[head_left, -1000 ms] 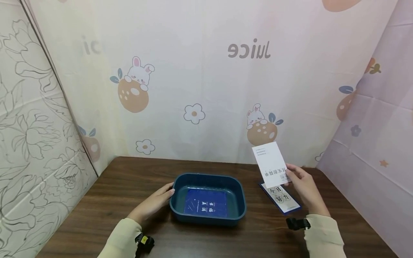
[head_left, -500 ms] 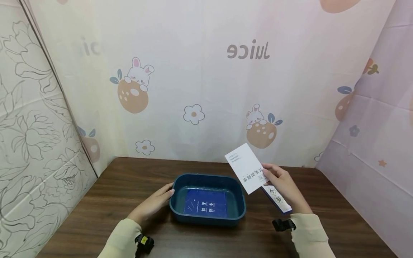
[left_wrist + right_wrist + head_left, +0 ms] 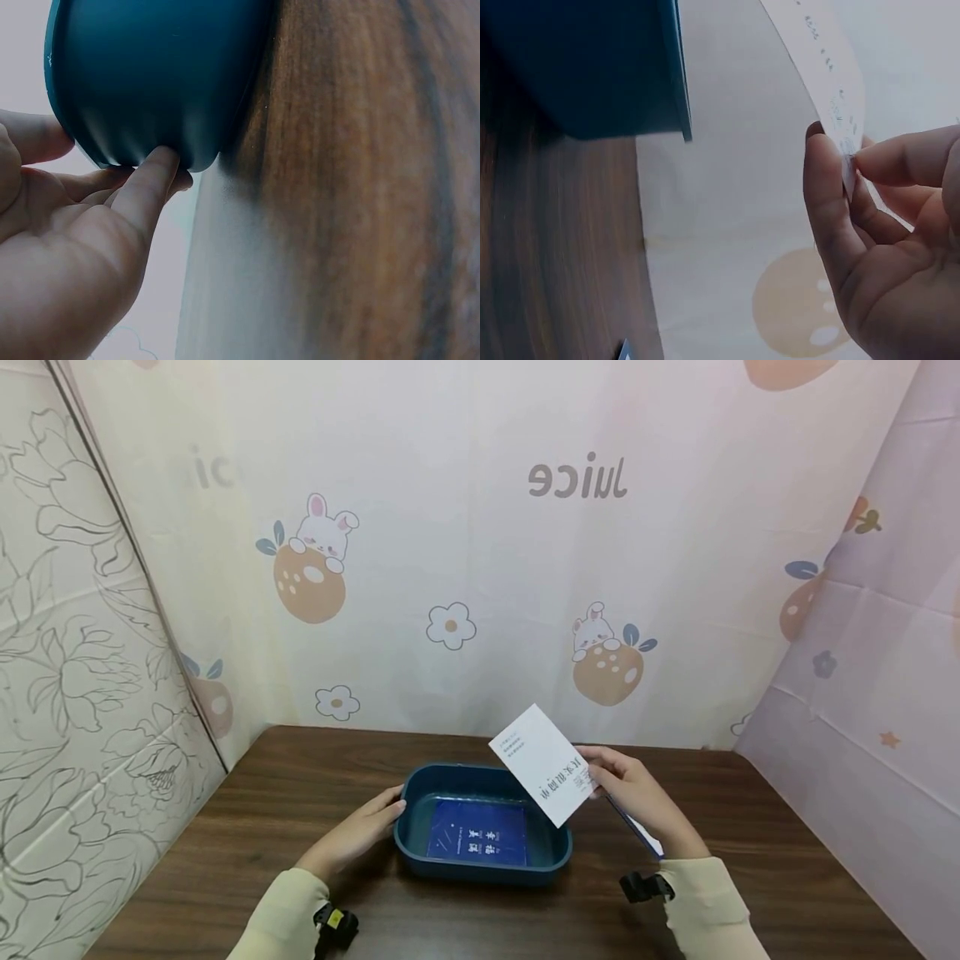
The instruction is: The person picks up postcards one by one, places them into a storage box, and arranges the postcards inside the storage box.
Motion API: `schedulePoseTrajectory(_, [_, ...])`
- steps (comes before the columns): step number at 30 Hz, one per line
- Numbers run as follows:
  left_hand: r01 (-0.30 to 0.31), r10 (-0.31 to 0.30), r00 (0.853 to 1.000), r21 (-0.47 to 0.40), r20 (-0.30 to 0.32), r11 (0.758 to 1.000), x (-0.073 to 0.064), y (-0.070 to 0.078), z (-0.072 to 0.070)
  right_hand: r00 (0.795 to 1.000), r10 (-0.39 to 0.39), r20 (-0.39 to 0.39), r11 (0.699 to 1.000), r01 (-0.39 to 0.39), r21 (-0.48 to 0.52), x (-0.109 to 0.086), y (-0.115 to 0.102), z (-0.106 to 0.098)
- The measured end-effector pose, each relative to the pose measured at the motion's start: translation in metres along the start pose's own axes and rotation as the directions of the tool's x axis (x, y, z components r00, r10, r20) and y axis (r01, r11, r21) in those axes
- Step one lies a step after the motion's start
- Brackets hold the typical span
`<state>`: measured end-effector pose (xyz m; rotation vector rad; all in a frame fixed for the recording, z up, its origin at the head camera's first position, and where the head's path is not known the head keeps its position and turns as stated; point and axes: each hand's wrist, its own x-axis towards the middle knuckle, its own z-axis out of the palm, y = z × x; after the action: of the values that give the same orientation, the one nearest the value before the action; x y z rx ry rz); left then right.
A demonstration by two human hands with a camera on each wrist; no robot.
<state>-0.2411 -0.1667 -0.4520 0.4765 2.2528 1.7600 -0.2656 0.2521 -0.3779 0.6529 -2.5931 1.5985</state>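
Note:
A dark teal plastic basin (image 3: 558, 860) stands on the table, with a blue card (image 3: 480, 833) bearing white characters lying flat inside. My left hand (image 3: 358, 831) holds the basin's left end, thumb at the rim and fingers against the outer wall, as the left wrist view shows. Between thumb and fingers, my right hand (image 3: 633, 789) pinches a white card (image 3: 543, 764) by one end. That card is tilted in the air over the basin's back right corner. Beneath the right hand lies another card (image 3: 641, 837) with a blue edge, mostly hidden by the hand and wrist.
The brown wooden table (image 3: 300, 777) reaches back to a printed curtain (image 3: 450, 527) with rabbits and flowers. More patterned cloth hangs at both sides. Each wrist wears a black camera strap.
My right hand has carried the white card leftward and a little down, from above the blue-edged card to over the basin, turning it more aslant. The left hand and basin have stayed put.

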Motion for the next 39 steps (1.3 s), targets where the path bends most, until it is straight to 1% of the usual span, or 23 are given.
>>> schedulePoseTrajectory(7, [0.000,0.000,1.000,0.005,0.003,1.000,0.001,-0.003,0.000,0.999,-0.005,0.046,1.000,0.006,-0.018,0.005,-0.003,0.012])
schedulePoseTrajectory(11, [-0.004,0.004,1.000,0.003,0.008,1.000,0.001,-0.005,0.001,0.998,0.012,0.063,1.000,-0.011,-0.017,0.006,-0.004,0.019])
schedulePoseTrajectory(17, [-0.006,0.006,1.000,-0.004,0.006,1.000,0.000,-0.004,0.003,0.996,0.038,0.082,0.998,-0.033,-0.060,0.008,-0.005,0.028])
schedulePoseTrajectory(20, [0.005,-0.005,1.000,0.002,-0.003,1.000,-0.001,-0.003,0.003,0.993,0.034,0.116,0.995,-0.024,-0.092,0.013,-0.006,0.033])
schedulePoseTrajectory(22, [0.016,-0.016,1.000,0.011,-0.015,1.000,-0.001,-0.002,0.003,0.987,0.021,0.157,0.992,-0.002,-0.124,0.018,-0.007,0.036])
schedulePoseTrajectory(24, [0.023,-0.023,0.999,0.015,-0.023,1.000,-0.002,-0.002,0.003,0.977,0.009,0.211,0.988,0.024,-0.153,0.023,-0.008,0.039])
schedulePoseTrajectory(26, [0.024,-0.023,0.999,0.021,-0.026,0.999,-0.002,-0.001,0.003,0.966,0.016,0.256,0.984,0.030,-0.175,0.028,-0.010,0.042])
schedulePoseTrajectory(29, [0.004,-0.004,1.000,0.024,-0.018,1.000,-0.002,-0.001,0.003,0.953,0.037,0.302,0.979,0.026,-0.204,0.034,-0.013,0.044])
schedulePoseTrajectory(33, [-0.012,0.013,1.000,0.025,-0.006,1.000,-0.002,0.000,0.002,0.938,0.050,0.342,0.974,0.030,-0.225,0.042,-0.017,0.044])
schedulePoseTrajectory(39, [-0.008,0.008,1.000,0.019,-0.007,1.000,-0.003,0.003,0.000,0.920,0.063,0.386,0.966,0.042,-0.256,0.052,-0.026,0.046])
